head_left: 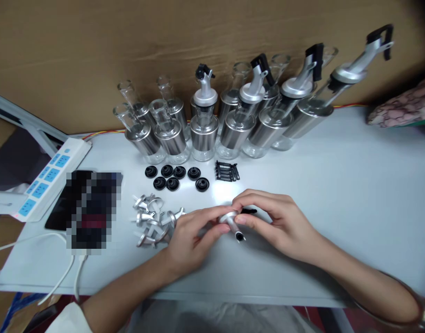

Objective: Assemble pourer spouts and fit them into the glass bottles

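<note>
Between both hands is a silver pourer spout (234,227), its dark-lined mouth tipped down toward me. My left hand (195,236) pinches the left side of its round base between thumb and fingers. On the other side, my right hand (280,222) grips the base with thumb and forefinger. A small black lever (249,211) shows just behind the right fingers; whether it is touched I cannot tell. Left of my left hand lies a pile of silver spouts (153,231). Several black round stoppers (172,183) and a cluster of black levers (227,171) sit beyond the hands.
Glass bottles with metal bands (204,134) stand along the back, some topped with spouts. At left are a white power strip (56,171), a dark phone or tablet (59,208) and white cables (68,273). A patterned cloth item (403,104) lies at back right.
</note>
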The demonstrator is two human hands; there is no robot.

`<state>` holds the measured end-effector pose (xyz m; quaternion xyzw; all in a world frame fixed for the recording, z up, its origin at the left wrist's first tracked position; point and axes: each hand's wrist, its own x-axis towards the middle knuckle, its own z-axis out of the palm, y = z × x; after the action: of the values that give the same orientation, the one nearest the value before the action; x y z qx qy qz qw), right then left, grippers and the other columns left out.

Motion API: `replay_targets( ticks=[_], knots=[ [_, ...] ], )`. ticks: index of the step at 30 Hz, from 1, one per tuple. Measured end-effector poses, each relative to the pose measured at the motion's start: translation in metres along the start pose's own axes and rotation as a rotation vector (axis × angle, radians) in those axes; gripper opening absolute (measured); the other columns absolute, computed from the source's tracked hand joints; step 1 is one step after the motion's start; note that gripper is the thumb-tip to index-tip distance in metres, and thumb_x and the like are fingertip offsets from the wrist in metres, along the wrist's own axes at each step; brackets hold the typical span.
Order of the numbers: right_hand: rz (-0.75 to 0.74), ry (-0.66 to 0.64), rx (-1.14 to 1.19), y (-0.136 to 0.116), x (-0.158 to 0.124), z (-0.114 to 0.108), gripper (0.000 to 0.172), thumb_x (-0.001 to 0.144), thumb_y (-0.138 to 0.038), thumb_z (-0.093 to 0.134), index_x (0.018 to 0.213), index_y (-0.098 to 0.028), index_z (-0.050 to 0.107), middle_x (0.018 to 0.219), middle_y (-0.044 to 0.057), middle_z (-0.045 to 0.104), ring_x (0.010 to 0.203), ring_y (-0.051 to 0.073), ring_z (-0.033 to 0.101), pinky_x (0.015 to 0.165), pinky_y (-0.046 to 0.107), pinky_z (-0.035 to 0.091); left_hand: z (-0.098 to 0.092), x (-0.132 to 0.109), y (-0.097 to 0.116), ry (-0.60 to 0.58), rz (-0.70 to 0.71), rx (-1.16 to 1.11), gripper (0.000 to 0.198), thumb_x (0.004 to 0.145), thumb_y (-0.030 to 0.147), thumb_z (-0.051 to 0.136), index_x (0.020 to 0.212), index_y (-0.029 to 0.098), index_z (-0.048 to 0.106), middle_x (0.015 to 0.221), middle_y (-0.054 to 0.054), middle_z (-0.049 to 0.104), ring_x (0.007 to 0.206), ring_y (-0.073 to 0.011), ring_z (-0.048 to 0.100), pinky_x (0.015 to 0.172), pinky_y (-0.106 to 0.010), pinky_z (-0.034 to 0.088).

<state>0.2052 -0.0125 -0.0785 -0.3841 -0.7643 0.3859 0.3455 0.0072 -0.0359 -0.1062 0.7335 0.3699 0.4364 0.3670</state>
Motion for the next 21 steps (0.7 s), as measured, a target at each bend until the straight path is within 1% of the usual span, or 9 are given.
replay_targets(
  ticks=[2, 4, 6, 8, 11, 14, 17, 19, 21],
  knots=[
    [0.012, -0.013, 0.011, 0.0004, -0.0006, 0.0002, 0.006, 0.089, -0.019, 0.060, 0.087, -0.018, 0.065, 0.077, 0.001, 0.068, 0.068, 0.011, 0.063, 0.060, 0.021, 0.048, -0.0006, 0.0006, 0.0007, -0.009, 0.031, 0.010, 0.025, 0.092, 0.021, 0.059, 0.116, 0.022, 0.063, 0.099, -0.004, 0.076, 0.076, -0.0131, 0.072, 0.070, -0.022, 0.057],
    [0.023, -0.020, 0.020, 0.0016, -0.0009, 0.0009, 0.008, 0.090, -0.020, 0.059, 0.085, -0.018, 0.065, 0.077, 0.001, 0.067, 0.067, 0.011, 0.062, 0.058, 0.021, 0.048, -0.0004, 0.0003, 0.0007, 0.000, 0.044, 0.025, 0.023, 0.091, 0.020, 0.059, 0.113, 0.021, 0.065, 0.091, -0.004, 0.077, 0.073, -0.0132, 0.071, 0.067, -0.022, 0.057],
    [0.032, -0.017, 0.030, 0.0034, -0.0006, 0.0024, 0.008, 0.090, -0.021, 0.059, 0.085, -0.018, 0.065, 0.078, 0.002, 0.068, 0.067, 0.012, 0.062, 0.059, 0.021, 0.048, 0.0006, -0.0002, 0.0003, 0.015, 0.030, 0.015, 0.019, 0.090, 0.018, 0.060, 0.108, 0.020, 0.067, 0.089, -0.004, 0.077, 0.073, -0.0131, 0.071, 0.067, -0.021, 0.057],
    [0.031, -0.002, 0.025, 0.0052, 0.0002, 0.0042, 0.007, 0.090, -0.020, 0.060, 0.088, -0.018, 0.066, 0.080, 0.003, 0.069, 0.071, 0.013, 0.064, 0.062, 0.022, 0.050, 0.0020, -0.0003, -0.0003, 0.041, -0.044, -0.033, 0.017, 0.090, 0.017, 0.059, 0.104, 0.019, 0.069, 0.086, -0.003, 0.077, 0.071, -0.0124, 0.071, 0.067, -0.020, 0.057],
    [-0.011, 0.032, -0.012, 0.0066, 0.0013, 0.0063, 0.011, 0.091, -0.017, 0.057, 0.097, -0.018, 0.067, 0.087, 0.006, 0.069, 0.078, 0.015, 0.066, 0.068, 0.025, 0.052, 0.0040, 0.0005, -0.0010, 0.071, -0.232, -0.148, 0.017, 0.090, 0.021, 0.061, 0.104, 0.016, 0.068, 0.072, -0.001, 0.075, 0.061, -0.0114, 0.070, 0.060, -0.019, 0.056],
    [-0.090, 0.048, -0.014, 0.0066, 0.0015, 0.0070, 0.012, 0.088, -0.022, 0.062, 0.098, -0.018, 0.065, 0.084, 0.006, 0.068, 0.077, 0.015, 0.065, 0.068, 0.027, 0.053, 0.0045, 0.0011, -0.0012, 0.086, -0.359, -0.193, 0.019, 0.088, 0.024, 0.063, 0.105, 0.016, 0.067, 0.066, 0.000, 0.073, 0.059, -0.0128, 0.071, 0.060, -0.020, 0.056],
    [-0.123, 0.075, -0.017, 0.0063, 0.0010, 0.0069, 0.007, 0.085, -0.025, 0.067, 0.088, -0.018, 0.065, 0.076, 0.003, 0.067, 0.068, 0.014, 0.064, 0.062, 0.024, 0.052, 0.0045, 0.0000, -0.0011, 0.067, -0.335, -0.153, 0.019, 0.088, 0.025, 0.064, 0.104, 0.017, 0.066, 0.065, 0.001, 0.074, 0.059, -0.0130, 0.070, 0.062, -0.022, 0.056],
    [-0.108, 0.107, -0.038, 0.0058, 0.0006, 0.0064, 0.004, 0.088, -0.019, 0.062, 0.086, -0.018, 0.065, 0.074, 0.003, 0.068, 0.066, 0.013, 0.064, 0.061, 0.023, 0.051, 0.0047, -0.0010, -0.0014, 0.033, -0.261, -0.109, 0.016, 0.088, 0.026, 0.064, 0.101, 0.017, 0.066, 0.062, 0.002, 0.071, 0.056, -0.0114, 0.067, 0.060, -0.021, 0.055],
    [-0.080, 0.120, -0.050, 0.0046, 0.0006, 0.0055, 0.008, 0.087, -0.016, 0.059, 0.085, -0.018, 0.066, 0.073, 0.003, 0.068, 0.065, 0.013, 0.064, 0.059, 0.024, 0.051, 0.0052, -0.0015, -0.0024, 0.021, -0.161, -0.054, 0.015, 0.087, 0.029, 0.066, 0.096, 0.018, 0.066, 0.060, 0.003, 0.066, 0.053, -0.0096, 0.061, 0.057, -0.020, 0.051]
  ],
)
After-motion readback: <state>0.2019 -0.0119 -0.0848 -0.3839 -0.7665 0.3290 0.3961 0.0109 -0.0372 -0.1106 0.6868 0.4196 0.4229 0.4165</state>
